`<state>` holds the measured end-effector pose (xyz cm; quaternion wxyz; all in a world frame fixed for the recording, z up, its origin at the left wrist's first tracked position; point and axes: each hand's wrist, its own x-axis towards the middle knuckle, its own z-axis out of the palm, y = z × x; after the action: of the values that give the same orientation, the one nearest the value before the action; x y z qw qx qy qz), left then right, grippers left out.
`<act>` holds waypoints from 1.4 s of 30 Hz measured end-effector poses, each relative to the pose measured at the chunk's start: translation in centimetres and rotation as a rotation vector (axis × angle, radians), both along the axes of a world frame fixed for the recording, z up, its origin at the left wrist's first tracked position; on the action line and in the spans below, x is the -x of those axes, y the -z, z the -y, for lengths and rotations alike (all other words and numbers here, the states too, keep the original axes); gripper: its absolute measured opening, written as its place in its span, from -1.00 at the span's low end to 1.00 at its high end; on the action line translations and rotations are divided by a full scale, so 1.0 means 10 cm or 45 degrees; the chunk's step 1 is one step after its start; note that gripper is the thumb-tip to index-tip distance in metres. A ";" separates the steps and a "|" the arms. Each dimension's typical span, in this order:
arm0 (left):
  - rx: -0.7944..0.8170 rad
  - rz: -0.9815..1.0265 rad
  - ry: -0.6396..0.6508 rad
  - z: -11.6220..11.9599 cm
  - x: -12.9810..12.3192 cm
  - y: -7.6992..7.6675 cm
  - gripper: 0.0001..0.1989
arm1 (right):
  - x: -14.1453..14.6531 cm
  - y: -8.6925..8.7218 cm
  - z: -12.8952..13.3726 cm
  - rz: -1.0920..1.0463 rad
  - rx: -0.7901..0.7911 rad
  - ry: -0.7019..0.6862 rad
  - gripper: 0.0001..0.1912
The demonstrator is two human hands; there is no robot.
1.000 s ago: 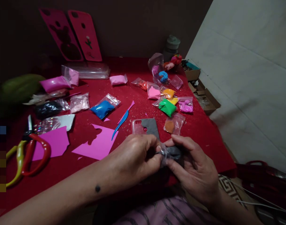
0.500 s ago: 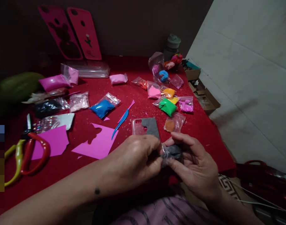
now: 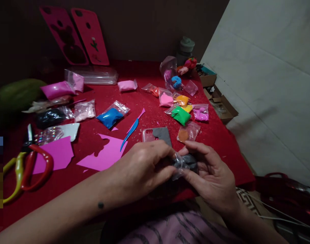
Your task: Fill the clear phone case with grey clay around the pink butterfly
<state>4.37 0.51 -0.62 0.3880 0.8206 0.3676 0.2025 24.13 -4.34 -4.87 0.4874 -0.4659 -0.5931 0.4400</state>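
A small clear plastic bag of grey clay point(image 3: 190, 163) is between my two hands, near the front of the red table. My right hand point(image 3: 214, 174) is closed around the bag from the right, thumb below and fingers above. From the left, my left hand point(image 3: 151, 162) pinches the crumpled clear end of the bag. Whether bits of clay are between those left fingers is hidden. Just beyond my left hand lies a clear phone case point(image 3: 163, 134), partly covered in grey clay, its lower part behind the hand. A bag of brown clay point(image 3: 183, 134) lies past my right hand.
Bags of blue point(image 3: 110, 117), green point(image 3: 181, 115) and pink clay point(image 3: 127, 85) lie about the red cloth. To the left are a blue clay knife point(image 3: 129, 135), cut pink paper point(image 3: 106, 154) and red-and-yellow scissors point(image 3: 30, 166). Two decorated phone cases point(image 3: 90, 37) lean at the back.
My left hand has shifted slightly at the bag's end, its thumb and fingers a little further apart. My right hand still holds the bag. The view has moved slightly.
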 end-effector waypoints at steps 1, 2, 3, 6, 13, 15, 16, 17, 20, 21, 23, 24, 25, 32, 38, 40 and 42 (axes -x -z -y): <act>-0.068 -0.044 0.018 0.01 0.00 0.02 -0.94 | 0.00 0.00 0.00 0.006 0.006 0.002 -0.45; -0.127 -0.088 0.047 0.01 0.00 0.03 -0.94 | 0.00 0.00 0.00 -0.006 0.027 -0.002 -0.44; -0.179 -0.126 0.084 0.01 0.00 0.04 -0.94 | 0.00 0.00 -0.01 -0.036 0.064 -0.010 -0.44; -0.255 -0.176 0.186 -0.01 0.01 0.04 -0.89 | -0.01 -0.03 -0.07 -0.216 0.214 -0.093 -0.45; -0.287 -0.119 0.153 0.01 -0.02 0.08 -0.83 | -0.05 -0.05 -0.18 -0.441 0.410 -0.245 -0.43; -0.490 -0.138 0.153 0.05 -0.02 0.12 -0.80 | -0.05 -0.05 -0.18 -0.417 0.418 -0.242 -0.43; -0.532 -0.129 0.165 0.06 -0.02 0.14 -0.80 | -0.05 -0.05 -0.18 -0.410 0.419 -0.244 -0.43; -0.537 -0.114 0.177 0.08 -0.02 0.15 -0.80 | -0.05 -0.05 -0.19 -0.403 0.422 -0.247 -0.43; -0.499 -0.052 0.172 0.09 -0.02 0.15 -0.81 | -0.05 -0.08 -0.20 -0.397 0.457 -0.245 -0.45; -0.491 -0.029 0.168 0.09 -0.03 0.14 -0.81 | -0.05 -0.09 -0.20 -0.405 0.477 -0.245 -0.45; -0.458 0.010 0.165 0.08 -0.03 0.11 -0.80 | -0.06 -0.10 -0.21 -0.441 0.518 -0.255 -0.45; -0.427 0.026 0.169 0.07 -0.03 0.10 -0.80 | -0.07 -0.10 -0.22 -0.459 0.535 -0.264 -0.46; -0.393 0.040 0.181 0.07 -0.03 0.09 -0.80 | -0.08 -0.10 -0.22 -0.473 0.546 -0.274 -0.46; -0.276 0.098 0.266 0.04 -0.03 0.04 -0.84 | -0.13 -0.06 -0.20 -0.460 0.574 -0.326 -0.44; -0.323 0.076 0.264 0.07 -0.05 0.04 -0.80 | -0.09 -0.08 -0.20 -0.447 0.598 -0.334 -0.47; -0.358 0.050 0.223 0.08 -0.07 0.05 -0.80 | -0.08 -0.07 -0.20 -0.453 0.614 -0.331 -0.47; -0.406 0.032 0.188 0.08 -0.08 0.06 -0.81 | -0.09 -0.07 -0.20 -0.464 0.616 -0.322 -0.46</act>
<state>5.18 -0.31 -1.18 0.2712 0.8939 0.2646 0.2393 24.99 -2.39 -4.20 0.4021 -0.4044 -0.4274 0.7015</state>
